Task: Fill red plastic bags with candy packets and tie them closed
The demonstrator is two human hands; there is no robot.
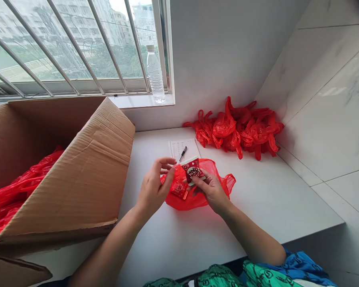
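Showing its printed face, the packet is clamped by the right hand above the red bag, probably for easy viewing, while the left hand is held empty, fingers parted, at the bag's left edge.

Left of the thin red plastic bag, the brown cardboard box runs out of view, its wall partly hiding crumpled red plastic. Behind the bag, print on 1 white paper sheet is too small to read.
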